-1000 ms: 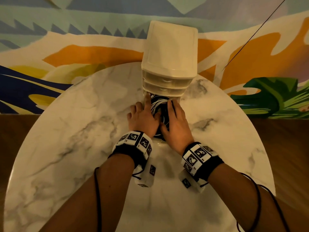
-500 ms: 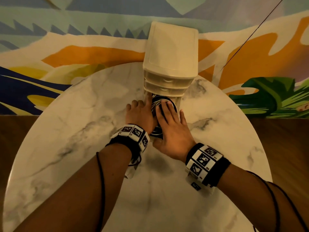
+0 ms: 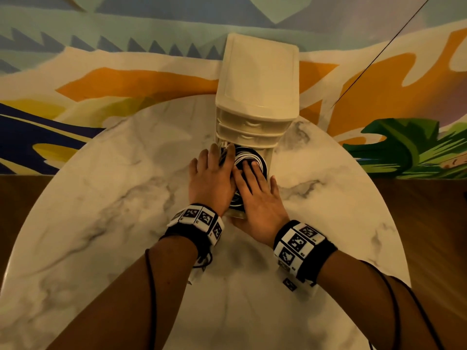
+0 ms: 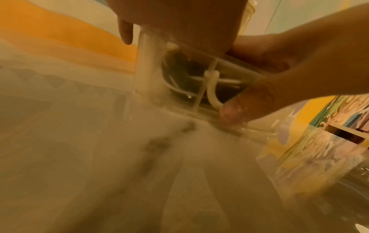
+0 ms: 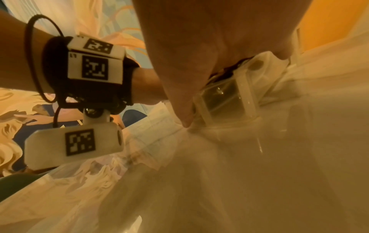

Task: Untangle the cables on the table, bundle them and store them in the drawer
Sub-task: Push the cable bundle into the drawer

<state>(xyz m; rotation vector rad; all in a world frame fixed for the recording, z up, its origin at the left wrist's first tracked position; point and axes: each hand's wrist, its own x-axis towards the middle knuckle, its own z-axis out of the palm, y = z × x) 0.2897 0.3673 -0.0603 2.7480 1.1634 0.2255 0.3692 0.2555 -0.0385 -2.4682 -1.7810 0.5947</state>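
Observation:
A cream drawer unit point(image 3: 257, 79) stands at the far middle of the round marble table point(image 3: 101, 223). Its bottom drawer point(image 3: 269, 157) is pulled out toward me. A coiled bundle of black and white cables point(image 3: 249, 154) lies in it. My left hand point(image 3: 211, 178) rests flat along the drawer's left side, fingers straight. My right hand point(image 3: 257, 198) lies flat on the coil. In the left wrist view its thumb point(image 4: 245, 100) presses the clear drawer front point(image 4: 189, 88) beside the white handle point(image 4: 211, 93). The cables point(image 4: 179, 75) show through that front.
The two upper drawers point(image 3: 252, 125) of the unit are closed. A painted wall point(image 3: 126, 59) runs behind the table, and a thin black line point(image 3: 379, 54) crosses it at the right. Wooden floor point(image 3: 429, 210) shows past the table's right edge.
My right hand has slid from the drawer's right side onto the top of the cable coil. My left hand has reached a little farther toward the unit.

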